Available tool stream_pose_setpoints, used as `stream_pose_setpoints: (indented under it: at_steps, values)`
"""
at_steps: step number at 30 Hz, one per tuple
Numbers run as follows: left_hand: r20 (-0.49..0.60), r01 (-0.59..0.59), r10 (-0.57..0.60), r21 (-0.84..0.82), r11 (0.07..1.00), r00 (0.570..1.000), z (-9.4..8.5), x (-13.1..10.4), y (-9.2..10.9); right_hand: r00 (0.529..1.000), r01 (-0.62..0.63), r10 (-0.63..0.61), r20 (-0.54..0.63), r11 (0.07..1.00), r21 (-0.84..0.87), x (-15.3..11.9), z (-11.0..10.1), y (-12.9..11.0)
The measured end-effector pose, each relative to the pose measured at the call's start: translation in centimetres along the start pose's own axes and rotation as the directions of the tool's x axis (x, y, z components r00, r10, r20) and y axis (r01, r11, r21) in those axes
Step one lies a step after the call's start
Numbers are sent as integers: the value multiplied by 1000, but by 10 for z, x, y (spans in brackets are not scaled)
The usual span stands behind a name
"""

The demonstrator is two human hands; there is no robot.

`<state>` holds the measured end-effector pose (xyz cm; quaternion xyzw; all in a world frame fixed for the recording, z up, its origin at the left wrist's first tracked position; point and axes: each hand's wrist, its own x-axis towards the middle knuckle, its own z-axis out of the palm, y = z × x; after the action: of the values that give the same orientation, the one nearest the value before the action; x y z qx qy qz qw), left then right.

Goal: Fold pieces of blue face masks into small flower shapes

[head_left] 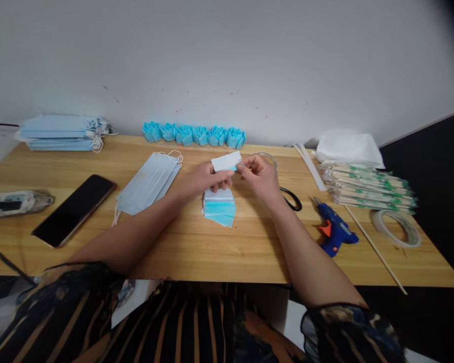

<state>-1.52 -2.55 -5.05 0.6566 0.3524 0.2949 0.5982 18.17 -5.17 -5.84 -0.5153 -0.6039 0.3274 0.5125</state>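
Note:
Between my two hands is a small white and light-blue piece of mask fabric (226,161), raised a little above the table. My left hand (212,177) grips its left and lower edge, the thumb lying along the bottom. At its right end, the fingertips of my right hand (259,175) pinch the corner, where a strip of blue shows. Just below my hands lies a stack of cut blue and white fabric pieces (219,207), slightly fanned. Black scissors handles (293,199) show beside my right wrist, partly hidden by it.
Several blue fabric flowers (200,135) line the wall. Face masks (149,181) and a phone (75,209) lie left, with a mask stack (62,132) behind. On the right are a blue glue gun (335,229), wrapped sticks (369,186), a tape roll (396,228) and a thin stick (376,251).

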Motion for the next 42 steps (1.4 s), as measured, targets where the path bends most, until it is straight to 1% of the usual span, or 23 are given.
stream_pose_setpoints:
  at_steps: [2, 5, 9, 11, 15, 17, 20, 24, 30, 34, 42]
  values:
    - [-4, 6, -6, 26, 1000, 1000, 1, -1, 2, 1000, 1, -1, 1, 1000, 2, 0, 1, 1]
    - [-26, 15, -15, -18, 1000, 1000, 3, 0, 0, 1000, 2, -2, 9, 1000, 30, 0, 1, 2]
    - [-85, -23, 2, -247, 969, 996, 3, 4, -9, 999, 10, -12, 29, 998, 70, 0, 1, 2]
    - [-90, -30, 0, -329, 944, 996, 2, 6, -13, 999, 10, -13, 51, 998, 67, 0, 0, 1]
    - [-71, -12, -15, -369, 929, 997, 0, 6, -14, 997, 8, -10, 75, 999, 35, 0, -1, 1]
    - [-57, 1, -25, -384, 923, 998, -1, 4, -12, 998, 8, -9, 67, 1000, 20, 0, 0, 0]
    - [-49, 45, -71, -405, 913, 996, 1, 4, -8, 999, 5, -6, 48, 1000, 20, -1, 0, -1]
    - [-58, 74, -105, -392, 917, 993, 3, 5, -7, 1000, -5, 4, 22, 1000, 14, -1, 0, -1]
    - [-40, 38, -55, -352, 935, 998, 1, 6, -13, 1000, -5, 5, 26, 1000, 20, 0, 0, -1]
    - [-23, 25, -35, -321, 947, 999, 1, 5, -13, 1000, 7, -7, 21, 1000, 5, 1, 0, -1]
    - [-66, 18, -32, -209, 978, 997, 2, 3, -8, 999, 1, -2, 35, 999, 41, 2, 0, 0]
